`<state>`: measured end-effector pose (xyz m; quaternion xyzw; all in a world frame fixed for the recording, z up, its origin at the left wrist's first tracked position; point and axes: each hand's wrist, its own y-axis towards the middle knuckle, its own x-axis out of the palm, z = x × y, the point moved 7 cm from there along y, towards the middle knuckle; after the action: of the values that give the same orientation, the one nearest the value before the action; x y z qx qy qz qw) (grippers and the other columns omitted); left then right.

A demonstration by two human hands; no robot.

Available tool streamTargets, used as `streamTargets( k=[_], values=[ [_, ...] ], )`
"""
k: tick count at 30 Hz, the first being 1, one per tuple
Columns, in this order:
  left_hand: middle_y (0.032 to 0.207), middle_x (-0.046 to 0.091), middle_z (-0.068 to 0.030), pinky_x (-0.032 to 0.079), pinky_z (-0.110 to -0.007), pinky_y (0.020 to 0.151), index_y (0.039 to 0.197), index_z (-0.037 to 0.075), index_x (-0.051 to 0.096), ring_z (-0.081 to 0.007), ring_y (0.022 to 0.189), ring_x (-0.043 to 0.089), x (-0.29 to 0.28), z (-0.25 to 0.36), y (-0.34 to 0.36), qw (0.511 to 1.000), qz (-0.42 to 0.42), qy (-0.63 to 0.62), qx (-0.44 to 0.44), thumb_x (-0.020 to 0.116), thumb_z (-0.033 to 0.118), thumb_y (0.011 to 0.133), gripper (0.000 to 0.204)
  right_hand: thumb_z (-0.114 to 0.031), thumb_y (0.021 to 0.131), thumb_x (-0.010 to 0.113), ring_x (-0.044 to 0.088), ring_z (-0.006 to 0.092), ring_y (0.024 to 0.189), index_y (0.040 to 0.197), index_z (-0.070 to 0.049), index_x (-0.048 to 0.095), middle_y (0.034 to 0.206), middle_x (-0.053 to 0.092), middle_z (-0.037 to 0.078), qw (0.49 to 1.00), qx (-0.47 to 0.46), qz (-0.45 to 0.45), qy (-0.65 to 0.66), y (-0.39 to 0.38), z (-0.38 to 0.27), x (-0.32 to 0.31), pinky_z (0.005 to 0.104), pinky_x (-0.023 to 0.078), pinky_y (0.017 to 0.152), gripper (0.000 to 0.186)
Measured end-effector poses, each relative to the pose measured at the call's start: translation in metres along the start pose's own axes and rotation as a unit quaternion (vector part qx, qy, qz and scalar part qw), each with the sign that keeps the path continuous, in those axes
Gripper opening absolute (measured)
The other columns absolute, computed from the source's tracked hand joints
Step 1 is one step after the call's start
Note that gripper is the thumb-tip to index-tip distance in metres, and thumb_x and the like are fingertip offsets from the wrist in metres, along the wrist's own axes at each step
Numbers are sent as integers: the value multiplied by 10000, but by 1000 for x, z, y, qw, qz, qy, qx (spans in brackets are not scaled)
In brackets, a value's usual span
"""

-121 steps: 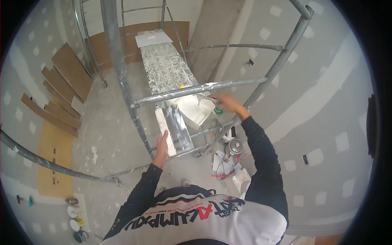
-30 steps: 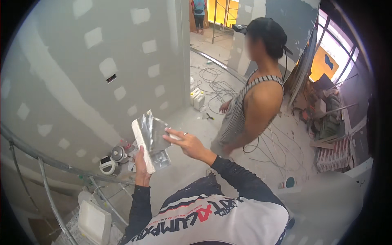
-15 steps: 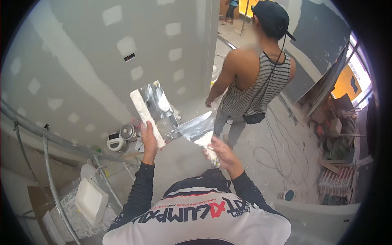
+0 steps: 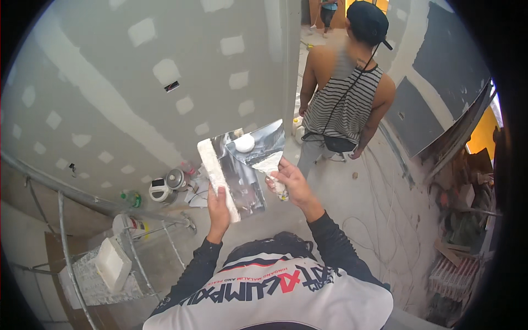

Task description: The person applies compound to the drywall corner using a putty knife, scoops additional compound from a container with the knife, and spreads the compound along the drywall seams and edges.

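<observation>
My left hand [image 4: 219,208] grips the white, compound-crusted side bar of a metal plastering board [image 4: 236,192], held upright-tilted in front of my chest. My right hand [image 4: 290,184] is closed on the handle of a wide putty knife [image 4: 264,137], whose broad steel blade lies over the upper part of the board. A round white dab of compound [image 4: 243,143] shows on the steel, and more white material coats the knife near its handle.
A person in a striped tank top [image 4: 344,104] stands ahead right; another [image 4: 328,14] is beyond the doorway. Scaffolding [image 4: 66,242] with a white tub [image 4: 113,261] is low left. A pot [image 4: 175,179] and appliance sit by the patched wall [image 4: 99,77]. Cables and stacked debris [image 4: 456,242] lie right.
The view has swung from the scaffold to the doorway. The knife has moved from low right up onto the board. The person in the striped top has moved away, toward the doorway.
</observation>
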<state>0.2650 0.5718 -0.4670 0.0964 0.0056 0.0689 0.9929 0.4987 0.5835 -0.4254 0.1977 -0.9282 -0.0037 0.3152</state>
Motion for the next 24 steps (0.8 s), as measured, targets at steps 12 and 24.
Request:
streamTargets(
  k=[12,24],
  values=[
    [1268,653,-120,531,-391,995,1385,12,495,-209,1144,654,57,-65,17,926,-55,-232,-292,436,387,1101,474,93,793,556,619,330,1183,1501,-239,518,1486,499,95,693,-141,13,-706,-11,-21,-63,399,542,928,783],
    [1319,583,-86,439,-360,1055,1471,20,432,-191,1202,566,68,-197,153,925,61,-234,-293,490,345,1097,500,-44,1029,518,588,138,824,1429,-44,499,1110,587,64,939,243,218,111,46,85,-305,294,528,675,401]
  ],
)
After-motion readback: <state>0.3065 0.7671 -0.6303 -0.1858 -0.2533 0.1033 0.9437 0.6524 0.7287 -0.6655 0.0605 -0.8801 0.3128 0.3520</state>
